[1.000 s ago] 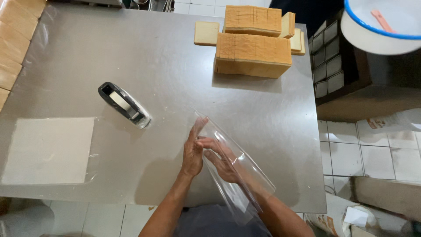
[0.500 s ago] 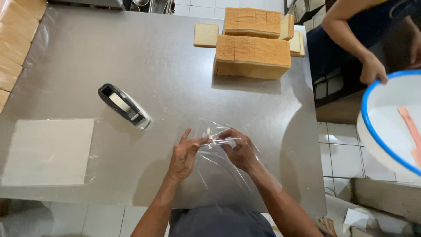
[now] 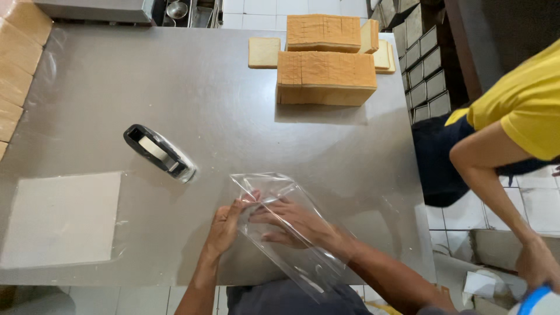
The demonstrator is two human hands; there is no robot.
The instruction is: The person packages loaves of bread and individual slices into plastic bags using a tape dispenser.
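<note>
Your left hand [image 3: 224,226] grips the near left edge of the clear bag [image 3: 280,224], fingers curled on the film at its mouth. Your right hand [image 3: 291,221] lies spread inside or under the film, I cannot tell which, fingers splayed and pointing left, pressing the bag open against the table [image 3: 204,93]. Both hands are on the bag; neither is clenched.

The bag lies near the table's front edge, slanting from its mouth by your hands down toward you, and its lower end hangs past that edge over your lap.

To the left, just beyond the bag's top corner, sits the tape dispenser [image 3: 158,153], angled, near but not touching the film. Farther left a stack of flat clear sheets [image 3: 58,219] lies square against the front edge. Between the dispenser and the bread the steel is bare, a wide open stretch in the middle of the table.

At the far edge stand two loaves [image 3: 325,76], one behind the other, with single slices [image 3: 263,52] beside them left and right. More loaves [image 3: 14,64] line the left edge.

Past the table's right edge another person in a yellow shirt [image 3: 525,105] bends down, arm lowered, hand [image 3: 536,265] by a blue-rimmed white tub [image 3: 539,302] at the corner of view.
</note>
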